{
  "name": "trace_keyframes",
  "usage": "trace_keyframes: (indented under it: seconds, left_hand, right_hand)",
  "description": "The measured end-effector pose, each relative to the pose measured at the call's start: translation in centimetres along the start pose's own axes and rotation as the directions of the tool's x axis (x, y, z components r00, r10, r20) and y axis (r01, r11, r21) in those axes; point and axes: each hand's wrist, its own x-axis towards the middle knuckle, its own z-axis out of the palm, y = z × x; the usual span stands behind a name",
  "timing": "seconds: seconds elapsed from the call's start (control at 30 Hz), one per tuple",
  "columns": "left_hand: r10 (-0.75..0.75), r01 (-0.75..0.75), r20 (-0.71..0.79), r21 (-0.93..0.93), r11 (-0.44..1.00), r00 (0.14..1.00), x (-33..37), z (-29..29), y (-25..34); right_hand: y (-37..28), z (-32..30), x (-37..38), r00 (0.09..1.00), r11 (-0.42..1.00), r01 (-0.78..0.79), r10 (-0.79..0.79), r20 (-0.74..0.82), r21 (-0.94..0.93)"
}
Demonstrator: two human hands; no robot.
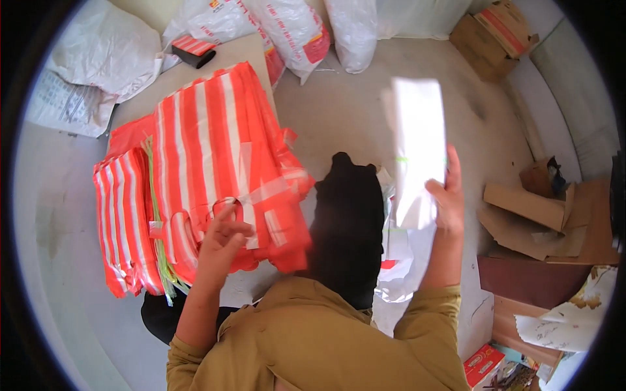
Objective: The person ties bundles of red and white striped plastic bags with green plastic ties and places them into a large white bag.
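A thick stack of red-and-white striped plastic bags [195, 130] lies on a low board to my left. My left hand [225, 241] is over the near end of this stack, beside the cut-out handles, with its fingers apart and nothing gripped. On the right, my right hand [448, 195] grips a long, flat white bundle [417, 130] held upright above the floor. A thin green tie [403, 159] crosses the bundle, whose upper end is blurred and overexposed. Some loose red-and-white bag parts [280, 215] near my left hand are smeared by motion.
Green ties [156, 228] lie between the big stack and a smaller striped stack [124, 221]. Full white sacks [287, 32] line the back. More white bundles [396, 244] sit beside my black-clad leg [345, 228]. Cardboard boxes [535, 221] stand at the right.
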Motion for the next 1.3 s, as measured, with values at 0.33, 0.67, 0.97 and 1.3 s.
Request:
trace_keyframes:
  seconds: [0.33, 0.67, 0.97, 1.3]
  left_hand:
    - [0.398, -0.114, -0.04, 0.928, 0.356, 0.916, 2.7, -3.8, -1.7]
    - [0.328, -0.098, 0.016, 0.967, 0.234, 0.944, 3.3, -4.2, -4.2]
    - [0.339, -0.093, 0.016, 0.973, 0.213, 0.941, 3.2, -4.6, -4.8]
    - [0.285, 0.001, -0.034, 0.993, 0.115, 0.958, 2.9, -4.6, -4.5]
  right_hand:
    - [13.5, -14.6, -17.1, 0.802, 0.801, -0.586, 0.551, -0.231, -0.122]
    - [23.5, -15.0, -14.9, 0.759, 0.732, -0.64, 0.557, -0.337, -0.232]
    - [30.1, -11.8, -15.6, 0.852, 0.347, -0.256, 0.522, -0.04, -0.902]
    - [35.9, -12.7, -16.6, 0.612, 0.174, -0.736, 0.586, -0.532, -0.654]
